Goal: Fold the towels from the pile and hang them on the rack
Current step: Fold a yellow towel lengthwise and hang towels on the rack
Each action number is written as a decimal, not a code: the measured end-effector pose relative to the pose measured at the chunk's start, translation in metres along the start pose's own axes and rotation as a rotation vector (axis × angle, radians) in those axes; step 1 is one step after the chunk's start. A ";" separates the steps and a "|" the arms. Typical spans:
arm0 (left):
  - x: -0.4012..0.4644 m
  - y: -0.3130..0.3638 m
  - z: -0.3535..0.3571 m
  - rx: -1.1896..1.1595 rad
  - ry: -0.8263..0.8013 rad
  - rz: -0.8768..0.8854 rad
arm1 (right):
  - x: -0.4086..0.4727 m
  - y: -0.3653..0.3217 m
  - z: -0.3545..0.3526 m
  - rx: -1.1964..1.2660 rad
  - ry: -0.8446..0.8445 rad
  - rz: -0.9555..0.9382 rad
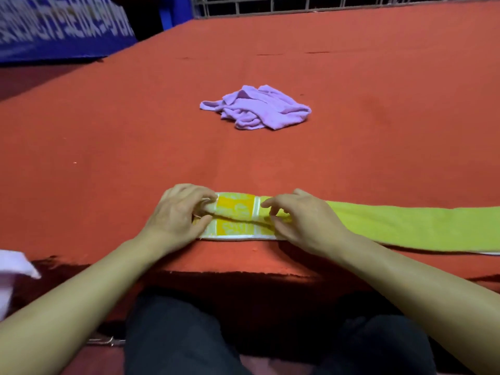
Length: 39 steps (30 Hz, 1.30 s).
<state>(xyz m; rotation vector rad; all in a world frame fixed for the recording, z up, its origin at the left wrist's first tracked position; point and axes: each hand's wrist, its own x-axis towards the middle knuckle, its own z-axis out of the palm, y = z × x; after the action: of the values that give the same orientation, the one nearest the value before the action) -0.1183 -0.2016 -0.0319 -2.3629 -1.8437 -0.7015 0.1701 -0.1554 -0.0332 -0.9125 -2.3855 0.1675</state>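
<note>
A yellow-green towel [400, 226] lies as a long folded strip along the near edge of the red table [108, 147], running off to the right. Its left end carries an orange patterned band with white trim. My left hand [178, 212] pinches that left end, fingers curled on the fabric. My right hand [300, 220] pinches the strip just right of the orange band. A crumpled lilac towel [257, 108] sits in a heap at the table's middle, well beyond both hands.
A pale pink cloth [13, 269] shows at the left edge below the table's front. A metal railing [324, 4] runs behind the far edge. A blue banner [54, 25] hangs at the far left. My dark trousers [189, 334] are below.
</note>
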 end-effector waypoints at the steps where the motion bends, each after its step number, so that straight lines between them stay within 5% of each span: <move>1: 0.000 -0.006 0.000 -0.009 0.001 -0.002 | 0.005 -0.005 0.006 -0.012 0.008 -0.013; 11: -0.014 -0.022 -0.008 -0.315 0.132 -0.029 | 0.011 -0.013 0.021 -0.273 0.020 -0.107; 16: -0.032 -0.021 -0.003 -0.240 0.073 0.024 | 0.000 -0.009 0.015 -0.305 0.002 -0.156; 30: -0.034 -0.029 -0.002 -0.009 0.046 0.043 | 0.024 -0.037 0.018 -0.250 -0.087 -0.154; 36: -0.020 -0.011 -0.005 -0.274 0.125 -0.098 | 0.058 -0.059 0.044 -0.116 -0.117 -0.025; 39: -0.002 0.006 -0.001 -0.178 -0.099 -0.081 | 0.065 -0.061 0.061 -0.170 -0.234 0.095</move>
<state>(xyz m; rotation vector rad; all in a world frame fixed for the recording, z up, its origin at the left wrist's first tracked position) -0.1138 -0.2051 -0.0302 -2.4844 -2.0054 -0.8025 0.0621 -0.1541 -0.0342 -1.1415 -2.6031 0.1149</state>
